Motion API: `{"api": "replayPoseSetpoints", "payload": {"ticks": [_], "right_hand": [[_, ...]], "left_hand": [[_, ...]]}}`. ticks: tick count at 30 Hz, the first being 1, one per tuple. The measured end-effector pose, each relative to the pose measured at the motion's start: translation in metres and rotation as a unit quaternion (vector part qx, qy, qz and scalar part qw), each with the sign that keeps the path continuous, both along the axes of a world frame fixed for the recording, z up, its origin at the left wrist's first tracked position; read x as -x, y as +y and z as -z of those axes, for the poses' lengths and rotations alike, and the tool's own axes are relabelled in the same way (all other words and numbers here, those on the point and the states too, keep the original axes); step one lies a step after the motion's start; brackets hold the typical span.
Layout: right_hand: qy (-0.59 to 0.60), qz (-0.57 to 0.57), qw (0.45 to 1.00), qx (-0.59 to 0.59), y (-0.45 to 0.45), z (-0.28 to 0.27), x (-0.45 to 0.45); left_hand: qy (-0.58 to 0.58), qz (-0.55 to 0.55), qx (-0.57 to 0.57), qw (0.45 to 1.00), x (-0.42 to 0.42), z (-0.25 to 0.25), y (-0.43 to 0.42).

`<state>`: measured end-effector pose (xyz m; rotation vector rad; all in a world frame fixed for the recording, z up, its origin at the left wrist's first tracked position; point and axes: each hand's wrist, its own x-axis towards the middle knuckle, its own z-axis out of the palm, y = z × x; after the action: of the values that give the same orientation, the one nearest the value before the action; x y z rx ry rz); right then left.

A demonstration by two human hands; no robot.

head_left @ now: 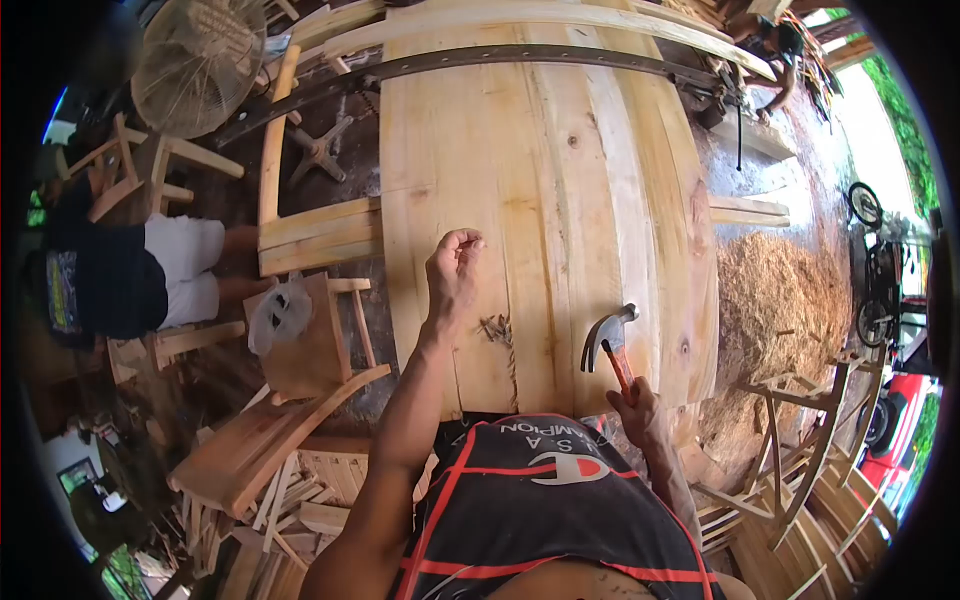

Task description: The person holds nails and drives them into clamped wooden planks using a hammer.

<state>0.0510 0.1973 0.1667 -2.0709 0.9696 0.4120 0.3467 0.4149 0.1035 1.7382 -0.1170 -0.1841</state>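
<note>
Left hand (457, 265): fingers curled above panel (540, 220); cannot tell if pinching anything. Right hand (638, 410): wrapped round lower handle of hammer (619, 368), head above panel. Hammer stiff, likely head-heavy; low grip sensible. Panel likely heavy, rigid; edges best hold.

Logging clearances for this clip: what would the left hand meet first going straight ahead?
Probably the metal bar clamp across the wooden boards, though the height of the left hand is unclear.
</note>
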Motion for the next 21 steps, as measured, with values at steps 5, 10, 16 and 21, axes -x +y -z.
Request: {"api": "replayPoseSetpoints", "payload": {"ticks": [5, 10, 16, 21], "right_hand": [[0.004, -0.015, 1.0, -0.01, 0.001, 0.007, 0.013], [0.001, 0.034, 0.999, 0.011, 0.018, -0.006, 0.0], [-0.012, 0.06, 0.997, -0.038, 0.009, -0.006, -0.007], [-0.02, 0.063, 0.996, -0.054, 0.013, -0.022, -0.035]], "left_hand": [[-0.015, 0.0, -0.018, 1.0, -0.014, 0.018, -0.012], [-0.219, -0.034, -0.186, 0.957, -0.012, 0.022, -0.019], [-0.226, -0.045, -0.221, 0.948, -0.014, 0.018, -0.021], [-0.263, -0.057, -0.143, 0.952, -0.013, 0.013, -0.013]]}}
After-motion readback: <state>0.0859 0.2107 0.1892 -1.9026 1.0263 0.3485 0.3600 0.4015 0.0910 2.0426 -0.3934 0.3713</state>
